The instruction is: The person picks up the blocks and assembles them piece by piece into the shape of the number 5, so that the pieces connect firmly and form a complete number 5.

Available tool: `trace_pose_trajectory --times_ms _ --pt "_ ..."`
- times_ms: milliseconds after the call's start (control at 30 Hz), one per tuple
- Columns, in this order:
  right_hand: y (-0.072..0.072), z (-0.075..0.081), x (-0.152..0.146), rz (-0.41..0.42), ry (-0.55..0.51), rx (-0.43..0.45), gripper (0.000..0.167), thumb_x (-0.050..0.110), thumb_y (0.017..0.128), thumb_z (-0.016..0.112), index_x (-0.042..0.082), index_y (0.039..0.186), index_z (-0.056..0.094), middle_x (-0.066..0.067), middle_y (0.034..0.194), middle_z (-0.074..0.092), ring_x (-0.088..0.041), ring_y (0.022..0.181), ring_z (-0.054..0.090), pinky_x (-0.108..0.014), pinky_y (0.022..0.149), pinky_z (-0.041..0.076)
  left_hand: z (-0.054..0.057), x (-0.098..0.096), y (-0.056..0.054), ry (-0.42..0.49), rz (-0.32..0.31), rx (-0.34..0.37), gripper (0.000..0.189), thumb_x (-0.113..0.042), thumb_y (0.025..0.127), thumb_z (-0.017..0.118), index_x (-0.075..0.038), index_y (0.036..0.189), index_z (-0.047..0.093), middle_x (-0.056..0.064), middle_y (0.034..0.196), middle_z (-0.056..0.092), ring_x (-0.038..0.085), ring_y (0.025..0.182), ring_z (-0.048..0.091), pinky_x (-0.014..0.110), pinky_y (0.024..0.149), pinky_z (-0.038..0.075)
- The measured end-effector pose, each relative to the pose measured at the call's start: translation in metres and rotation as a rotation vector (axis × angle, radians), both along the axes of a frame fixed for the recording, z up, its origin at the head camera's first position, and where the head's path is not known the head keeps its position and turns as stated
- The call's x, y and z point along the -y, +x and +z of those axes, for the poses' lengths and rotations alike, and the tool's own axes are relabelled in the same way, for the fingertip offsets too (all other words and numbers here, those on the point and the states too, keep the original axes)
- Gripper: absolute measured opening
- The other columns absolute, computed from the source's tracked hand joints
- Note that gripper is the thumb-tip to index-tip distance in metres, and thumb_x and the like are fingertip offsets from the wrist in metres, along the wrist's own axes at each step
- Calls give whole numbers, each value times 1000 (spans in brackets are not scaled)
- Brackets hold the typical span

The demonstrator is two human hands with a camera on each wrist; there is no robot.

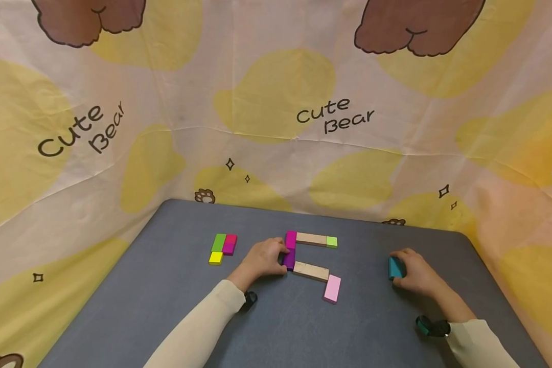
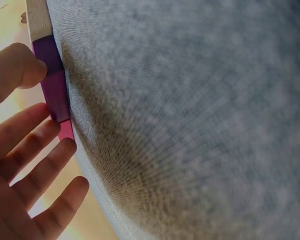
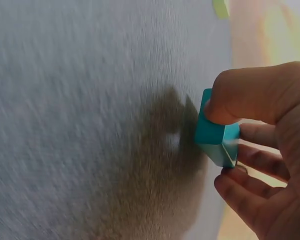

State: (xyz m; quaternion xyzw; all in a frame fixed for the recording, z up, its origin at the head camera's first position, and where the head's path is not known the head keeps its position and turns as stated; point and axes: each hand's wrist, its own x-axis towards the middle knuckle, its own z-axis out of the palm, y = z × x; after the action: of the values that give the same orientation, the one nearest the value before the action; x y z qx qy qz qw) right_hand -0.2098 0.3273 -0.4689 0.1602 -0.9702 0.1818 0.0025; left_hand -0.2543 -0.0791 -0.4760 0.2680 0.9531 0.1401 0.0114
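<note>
At mid-table my left hand (image 1: 266, 257) holds a purple block (image 1: 289, 259) between thumb and fingers. In the left wrist view the thumb (image 2: 32, 67) lies against that purple block (image 2: 55, 95). A magenta block (image 1: 291, 239) adjoins its far end. Off to the right, my right hand (image 1: 416, 273) pinches a teal block (image 1: 395, 268); the right wrist view shows the thumb on one face of the teal block (image 3: 210, 131) and fingers behind it. Two bare wood blocks, the far one (image 1: 311, 239) and the near one (image 1: 311, 271), extend right from the magenta and purple pair.
A light green block (image 1: 332, 242) ends the far wood piece, and a pink block (image 1: 332, 289) meets the near one. On the left lie a green block (image 1: 219, 243), a red and magenta piece (image 1: 230, 244) and a yellow block (image 1: 215, 258). Printed cloth (image 1: 276, 102) surrounds the grey table (image 1: 276, 327).
</note>
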Motion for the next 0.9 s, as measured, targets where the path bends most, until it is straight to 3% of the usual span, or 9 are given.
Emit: trace_pose_trajectory --times_ms 500,900 --pt "20 6 35 -52 -87 -4 61 17 71 80 -7 122 58 -28 113 56 -27 85 56 -39 67 48 0 0 0 -3 1 4 43 -35 72 78 -14 109 74 -2 100 62 14 92 61 33 80 52" --pt "31 1 64 -57 -114 -101 61 20 67 83 -5 119 61 -18 109 62 -19 82 54 -31 67 47 1 -1 0 -4 7 25 43 -34 72 78 -13 110 74 -2 101 62 14 92 60 33 80 52"
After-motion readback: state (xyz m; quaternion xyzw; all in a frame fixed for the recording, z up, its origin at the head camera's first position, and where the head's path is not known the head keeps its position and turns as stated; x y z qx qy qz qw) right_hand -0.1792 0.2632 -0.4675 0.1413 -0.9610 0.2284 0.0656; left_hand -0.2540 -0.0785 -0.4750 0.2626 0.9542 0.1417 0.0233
